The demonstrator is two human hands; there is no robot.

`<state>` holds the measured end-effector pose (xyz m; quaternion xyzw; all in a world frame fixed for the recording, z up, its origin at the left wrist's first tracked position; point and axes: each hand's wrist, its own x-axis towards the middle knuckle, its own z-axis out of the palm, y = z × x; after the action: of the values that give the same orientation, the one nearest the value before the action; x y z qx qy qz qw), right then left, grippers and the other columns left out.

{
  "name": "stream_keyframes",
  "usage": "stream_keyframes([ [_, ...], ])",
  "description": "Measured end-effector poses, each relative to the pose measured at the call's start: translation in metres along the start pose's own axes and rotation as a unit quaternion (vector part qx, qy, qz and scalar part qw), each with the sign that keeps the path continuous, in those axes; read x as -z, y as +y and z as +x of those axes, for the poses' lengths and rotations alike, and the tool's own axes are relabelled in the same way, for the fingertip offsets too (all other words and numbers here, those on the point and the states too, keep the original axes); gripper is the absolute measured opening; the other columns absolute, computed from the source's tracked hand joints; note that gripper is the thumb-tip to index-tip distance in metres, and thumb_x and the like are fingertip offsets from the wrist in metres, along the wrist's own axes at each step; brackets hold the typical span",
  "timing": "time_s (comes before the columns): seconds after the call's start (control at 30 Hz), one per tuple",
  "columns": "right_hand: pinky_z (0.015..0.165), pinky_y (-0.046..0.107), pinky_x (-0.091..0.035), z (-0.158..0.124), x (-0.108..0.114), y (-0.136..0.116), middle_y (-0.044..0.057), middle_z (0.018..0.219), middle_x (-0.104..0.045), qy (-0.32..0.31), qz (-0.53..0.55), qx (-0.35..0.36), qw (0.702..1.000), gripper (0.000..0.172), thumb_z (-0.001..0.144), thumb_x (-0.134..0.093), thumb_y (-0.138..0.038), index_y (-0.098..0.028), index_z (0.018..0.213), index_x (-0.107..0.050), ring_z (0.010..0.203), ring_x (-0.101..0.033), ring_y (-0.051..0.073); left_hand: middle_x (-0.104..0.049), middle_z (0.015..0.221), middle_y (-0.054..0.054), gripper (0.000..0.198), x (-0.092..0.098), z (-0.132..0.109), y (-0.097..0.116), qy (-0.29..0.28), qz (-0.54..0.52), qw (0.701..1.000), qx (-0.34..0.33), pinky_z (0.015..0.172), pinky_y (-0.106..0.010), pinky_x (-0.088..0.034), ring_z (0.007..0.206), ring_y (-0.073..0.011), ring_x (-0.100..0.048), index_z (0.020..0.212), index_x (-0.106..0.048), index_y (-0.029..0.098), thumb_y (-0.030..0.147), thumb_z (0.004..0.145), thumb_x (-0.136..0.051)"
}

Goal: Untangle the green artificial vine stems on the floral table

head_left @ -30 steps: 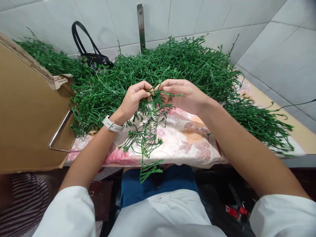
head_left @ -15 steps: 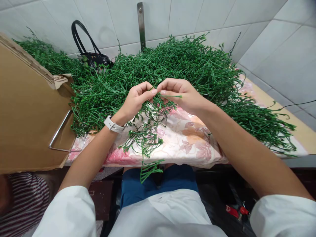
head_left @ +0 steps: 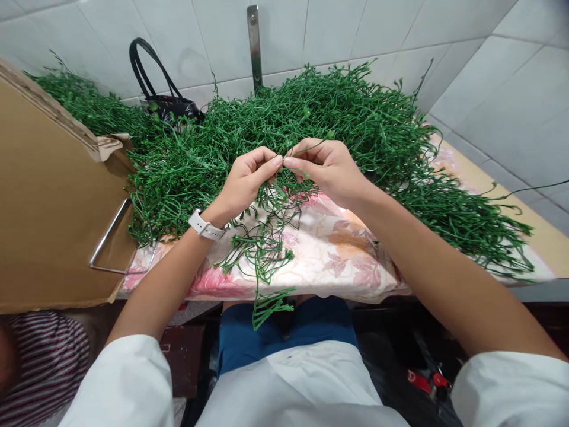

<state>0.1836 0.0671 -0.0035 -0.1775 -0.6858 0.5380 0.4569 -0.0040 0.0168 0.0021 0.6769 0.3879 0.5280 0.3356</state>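
Both hands meet over the front edge of a big heap of thin green plastic stems [head_left: 347,112]. My left hand [head_left: 251,178] pinches a green stem between thumb and forefinger. Close against it, my right hand [head_left: 329,169] also pinches a green stem, whose thin end curves up over the fingers. The exact joint between the fingertips is too small to make out. Below the hands, a looser tangle of green stems [head_left: 267,237] lies on the floral cloth [head_left: 329,255], and a few stems hang over its front edge.
A large cardboard box [head_left: 57,196] stands at the left, with a metal wire handle [head_left: 109,234] beside it. Behind the heap sits a black handbag [head_left: 171,107] against the tiled wall. A striped garment of another person [head_left: 48,356] shows at lower left.
The stem at my right hand no longer points right below the fingers; a stem now arcs over them. My right fingers have shifted slightly, while my left hand has barely moved.
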Motion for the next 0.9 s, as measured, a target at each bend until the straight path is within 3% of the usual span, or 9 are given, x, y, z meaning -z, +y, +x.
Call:
stream_keyframes([
  [0.27, 0.066, 0.029, -0.051, -0.001, -0.004, -0.006, 0.000, 0.084, -0.063, 0.081, -0.008, 0.004, 0.997, 0.043, 0.072, -0.097, -0.051, -0.025, 0.093, -0.069, 0.074, -0.057, 0.014, -0.058, 0.072, 0.001, 0.054, -0.002, -0.001, -0.001, 0.008, 0.004, 1.000, 0.000, 0.062, -0.026, -0.048, 0.061, -0.0094, -0.051, 0.075, -0.062, 0.019, 0.069, 0.087, -0.075],
  [0.43, 0.066, 0.029, -0.050, -0.001, -0.001, -0.004, 0.002, 0.087, -0.065, 0.061, 0.023, 0.031, 0.997, 0.029, 0.077, -0.092, -0.043, -0.023, 0.085, -0.073, 0.077, -0.059, 0.014, -0.058, 0.072, 0.001, 0.050, 0.000, 0.000, 0.000, 0.032, 0.016, 0.999, -0.003, 0.063, -0.026, -0.050, 0.062, -0.0095, -0.053, 0.075, -0.062, 0.019, 0.064, 0.092, -0.073],
  [0.57, 0.064, 0.029, -0.046, -0.002, 0.001, -0.004, 0.001, 0.078, -0.065, 0.024, -0.014, 0.047, 0.999, 0.004, 0.084, -0.081, -0.028, -0.024, 0.083, -0.081, 0.070, -0.053, 0.012, -0.059, 0.069, 0.001, 0.049, 0.000, 0.000, -0.005, 0.041, 0.027, 0.999, -0.015, 0.060, -0.026, -0.049, 0.061, -0.0101, -0.055, 0.076, -0.063, 0.020, 0.064, 0.093, -0.072],
  [0.7, 0.064, 0.028, -0.046, -0.003, 0.000, -0.007, 0.001, 0.076, -0.064, 0.002, -0.034, 0.051, 0.998, 0.012, 0.089, -0.072, -0.023, -0.024, 0.083, -0.083, 0.067, -0.051, 0.011, -0.057, 0.067, 0.002, 0.049, -0.001, 0.000, -0.009, 0.066, 0.045, 0.996, -0.039, 0.055, -0.026, -0.046, 0.058, -0.0098, -0.054, 0.078, -0.064, 0.020, 0.067, 0.093, -0.070],
  [0.9, 0.067, 0.030, -0.047, -0.003, 0.000, -0.005, 0.002, 0.076, -0.062, -0.012, -0.053, 0.057, 0.997, 0.015, 0.092, -0.074, -0.033, -0.024, 0.081, -0.081, 0.068, -0.051, 0.013, -0.063, 0.072, 0.001, 0.048, -0.003, 0.000, -0.012, 0.090, 0.039, 0.994, -0.041, 0.053, -0.026, -0.045, 0.057, -0.0093, -0.054, 0.087, -0.072, 0.021, 0.068, 0.091, -0.071],
])
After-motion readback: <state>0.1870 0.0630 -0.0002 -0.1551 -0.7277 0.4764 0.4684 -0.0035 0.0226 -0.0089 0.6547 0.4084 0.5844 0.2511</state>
